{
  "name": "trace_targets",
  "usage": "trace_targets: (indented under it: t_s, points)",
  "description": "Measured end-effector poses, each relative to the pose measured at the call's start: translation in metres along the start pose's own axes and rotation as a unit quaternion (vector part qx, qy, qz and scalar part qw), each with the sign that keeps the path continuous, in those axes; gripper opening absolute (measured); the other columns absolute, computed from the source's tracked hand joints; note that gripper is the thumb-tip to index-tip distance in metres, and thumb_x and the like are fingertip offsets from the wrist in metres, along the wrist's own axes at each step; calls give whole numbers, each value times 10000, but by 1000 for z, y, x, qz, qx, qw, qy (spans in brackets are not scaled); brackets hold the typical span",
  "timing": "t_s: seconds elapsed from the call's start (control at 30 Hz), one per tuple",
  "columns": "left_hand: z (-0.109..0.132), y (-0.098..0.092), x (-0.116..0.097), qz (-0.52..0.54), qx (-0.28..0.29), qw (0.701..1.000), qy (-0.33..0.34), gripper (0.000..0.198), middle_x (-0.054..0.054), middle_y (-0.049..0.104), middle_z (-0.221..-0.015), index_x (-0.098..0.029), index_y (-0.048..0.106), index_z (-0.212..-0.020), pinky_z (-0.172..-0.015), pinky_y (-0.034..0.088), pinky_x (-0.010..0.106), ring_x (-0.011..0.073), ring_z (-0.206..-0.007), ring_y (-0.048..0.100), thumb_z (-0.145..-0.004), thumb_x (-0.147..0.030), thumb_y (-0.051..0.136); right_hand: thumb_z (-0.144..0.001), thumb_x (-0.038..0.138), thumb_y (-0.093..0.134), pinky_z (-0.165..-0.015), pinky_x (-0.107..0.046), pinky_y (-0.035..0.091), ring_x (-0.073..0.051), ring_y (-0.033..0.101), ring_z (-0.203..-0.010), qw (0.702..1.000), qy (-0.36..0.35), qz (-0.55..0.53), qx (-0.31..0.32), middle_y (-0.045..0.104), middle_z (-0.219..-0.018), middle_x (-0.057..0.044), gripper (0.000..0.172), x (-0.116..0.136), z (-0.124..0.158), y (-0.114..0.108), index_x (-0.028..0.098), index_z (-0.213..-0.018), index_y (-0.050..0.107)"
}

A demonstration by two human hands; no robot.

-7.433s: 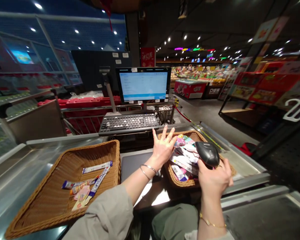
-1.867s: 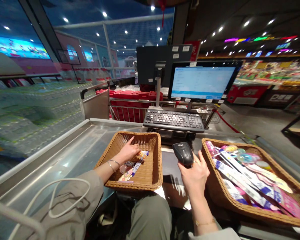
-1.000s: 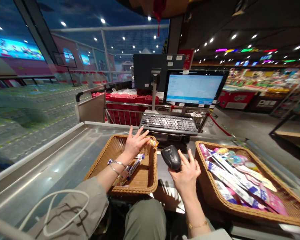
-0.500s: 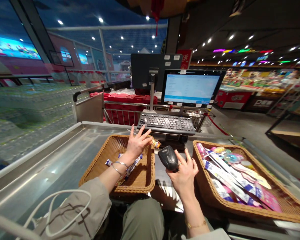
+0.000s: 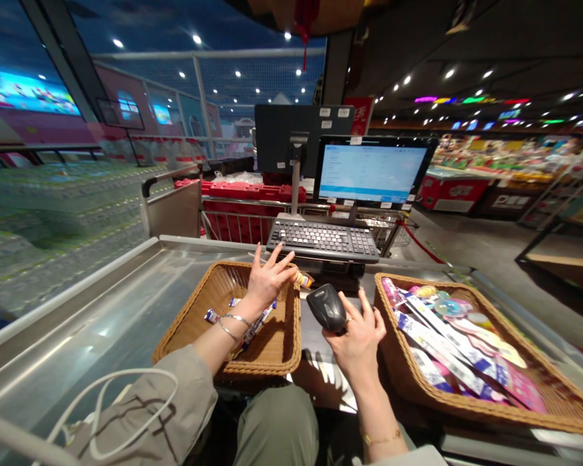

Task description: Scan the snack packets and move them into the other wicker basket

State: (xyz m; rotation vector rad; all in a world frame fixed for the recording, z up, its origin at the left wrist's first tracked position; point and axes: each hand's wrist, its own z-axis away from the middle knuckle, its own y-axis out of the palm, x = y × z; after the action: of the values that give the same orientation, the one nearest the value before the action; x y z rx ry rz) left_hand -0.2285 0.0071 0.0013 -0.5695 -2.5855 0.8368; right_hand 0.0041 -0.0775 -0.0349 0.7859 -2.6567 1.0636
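Note:
Above the far right part of the left wicker basket [image 5: 291, 353], my left hand [image 5: 267, 279] pinches a small orange-and-white wrapped snack [image 5: 304, 279], its other fingers spread. Several slim blue-and-white packets [image 5: 257, 327] lie inside that basket, partly under my left forearm. My right hand [image 5: 357, 333] grips a black handheld barcode scanner [image 5: 326, 307], whose head faces up and left, close to the snack; its handle is mostly hidden by the hand. To the right, a second wicker basket [image 5: 393, 349] holds several long white-and-purple packets [image 5: 440, 349] and pink packages.
A black keyboard [image 5: 325, 238] stands behind the baskets, below a lit monitor [image 5: 373, 169]. The metal counter [image 5: 111, 323] has a raised rim. A white cable [image 5: 97, 414] loops over my left sleeve. Beyond the counter is a shopping cart [image 5: 228, 223].

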Motion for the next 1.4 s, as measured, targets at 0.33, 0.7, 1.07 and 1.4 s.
trace_targets:
  t_s: [0.33,0.7,1.07,1.4]
  points:
    - [-1,2,-1,1,-32,999,12,190,19,627,-1329,-302,707,-1056,-1150,124,725,327,-1361,446,-948,-372,567,-713,217,593,-1069,-584,208,-348,398,-1365,1000,6,-3,2,670,-1245,-37,210,2,0,-1,234,-902,683]
    - [-2,5,-1,-3,-44,999,12,179,11,633,-1321,-297,712,-1033,-1146,142,723,333,-1353,454,-929,-384,596,-717,215,576,-1066,-578,202,-349,409,-1355,1000,-3,-4,-9,685,-1214,-45,206,2,0,-2,230,-895,678]
    - [-4,6,-2,0,-29,1000,6,166,5,619,-1338,-306,721,-1031,-1152,118,722,327,-1370,432,-941,-332,584,-742,226,591,-1074,-570,172,-352,399,-1359,1000,-16,0,4,689,-1204,-44,188,-3,1,-3,237,-899,693]
    - [-6,6,-1,12,-27,1000,0,181,14,620,-1335,-316,716,-1059,-1163,82,717,309,-1393,401,-941,-287,582,-741,211,618,-1094,-566,125,-319,354,-1399,999,-33,-2,15,682,-1220,-19,189,-10,4,-3,252,-913,684]
